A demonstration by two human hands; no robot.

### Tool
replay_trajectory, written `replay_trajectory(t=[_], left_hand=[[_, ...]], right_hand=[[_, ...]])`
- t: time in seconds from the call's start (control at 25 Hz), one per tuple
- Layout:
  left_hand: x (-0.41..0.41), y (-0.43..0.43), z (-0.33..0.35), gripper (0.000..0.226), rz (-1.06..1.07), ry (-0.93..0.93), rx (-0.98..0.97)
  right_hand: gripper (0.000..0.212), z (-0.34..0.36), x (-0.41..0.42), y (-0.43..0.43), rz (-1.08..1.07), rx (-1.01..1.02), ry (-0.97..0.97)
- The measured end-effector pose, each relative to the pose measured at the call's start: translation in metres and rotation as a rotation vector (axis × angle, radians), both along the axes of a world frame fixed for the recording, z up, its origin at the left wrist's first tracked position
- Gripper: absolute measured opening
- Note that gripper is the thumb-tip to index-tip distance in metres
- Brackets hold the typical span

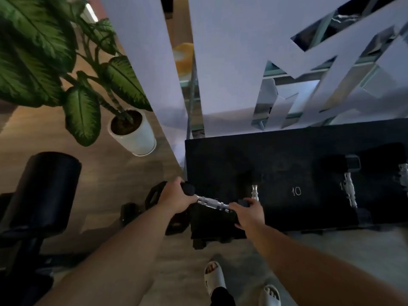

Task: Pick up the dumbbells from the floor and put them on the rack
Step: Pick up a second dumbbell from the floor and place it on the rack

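A black dumbbell with a chrome handle [212,202] hangs in the air at the left front corner of the black rack [220,155]. My left hand [174,198] grips its left head and my right hand [248,212] grips its right head. Behind my right hand another dumbbell [255,191] lies on the rack, next to a white "10". Two more chrome handles, one [350,191] and another [404,173], show further right on the rack. Dark dumbbells [152,195] lie on the floor to the left of the rack, partly hidden by my left arm.
A potted plant in a white pot [134,133] stands on the wooden floor left of the rack. A black padded bench roller [46,191] is at the lower left. White wall panels and mirrors rise behind the rack. My feet in pale slides [214,277] are below.
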State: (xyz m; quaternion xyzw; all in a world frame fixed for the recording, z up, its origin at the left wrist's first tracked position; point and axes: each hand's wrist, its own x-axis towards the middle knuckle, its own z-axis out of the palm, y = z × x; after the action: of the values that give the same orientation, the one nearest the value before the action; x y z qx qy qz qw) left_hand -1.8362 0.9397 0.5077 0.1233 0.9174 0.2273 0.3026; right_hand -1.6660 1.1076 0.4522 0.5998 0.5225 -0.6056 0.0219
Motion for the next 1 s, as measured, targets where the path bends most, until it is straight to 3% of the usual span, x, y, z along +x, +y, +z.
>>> replay_trajectory(t=[0.2,0.44,0.76,1.0], left_hand=[[-0.051,0.052,-0.014,0.074,-0.421,0.105,-0.094],[-0.072,0.097,-0.048,0.078,-0.751,0.169,-0.169],[-0.057,0.124,-0.088,0.074,-0.883,0.283,-0.205],[-0.062,0.120,-0.091,0.073,-0.866,0.194,-0.222]], right_hand=[[0.061,-0.046,-0.007,-0.053,-0.425,-0.235,0.035],[0.072,-0.086,-0.031,-0.086,-0.567,-0.244,-0.045],[0.063,-0.103,-0.042,-0.084,-0.469,-0.221,-0.332],[0.059,-0.099,-0.039,-0.088,-0.270,-0.328,-0.321]])
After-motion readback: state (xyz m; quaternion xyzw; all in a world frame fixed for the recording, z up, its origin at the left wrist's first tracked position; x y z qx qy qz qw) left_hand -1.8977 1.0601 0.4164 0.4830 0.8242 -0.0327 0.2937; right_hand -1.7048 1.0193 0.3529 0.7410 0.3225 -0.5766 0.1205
